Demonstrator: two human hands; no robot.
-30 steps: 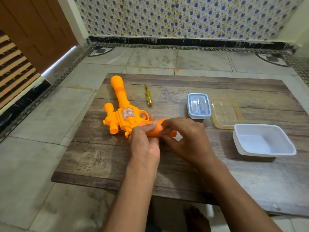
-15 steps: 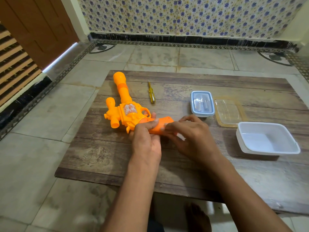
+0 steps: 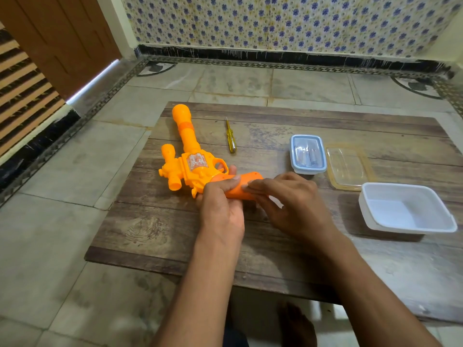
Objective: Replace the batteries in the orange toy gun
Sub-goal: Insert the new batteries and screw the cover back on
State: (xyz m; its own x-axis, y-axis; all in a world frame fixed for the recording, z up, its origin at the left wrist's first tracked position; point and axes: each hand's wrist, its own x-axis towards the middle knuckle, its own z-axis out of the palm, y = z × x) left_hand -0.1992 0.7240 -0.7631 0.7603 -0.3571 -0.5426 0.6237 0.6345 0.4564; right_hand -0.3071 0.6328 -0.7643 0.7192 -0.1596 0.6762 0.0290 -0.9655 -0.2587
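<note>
The orange toy gun [image 3: 190,161] lies flat on the low wooden table [image 3: 155,226], barrel pointing away to the far left. My left hand [image 3: 220,204] grips the darker orange handle, thumb laid over its top. My right hand [image 3: 288,204] touches the handle's butt end with its fingertips; the underside of the handle is hidden by both hands. A yellow screwdriver [image 3: 231,139] lies just beyond the gun. A small blue-rimmed box [image 3: 308,154] with batteries inside sits to the right.
A clear yellowish lid [image 3: 347,169] lies beside the blue-rimmed box. A white rectangular tub [image 3: 406,209] stands at the table's right side. The table sits on a tiled floor, with a wooden door at the far left.
My right hand's fingers have slid along the handle's end and straightened. The gun has stayed in place and my left hand keeps its grip.
</note>
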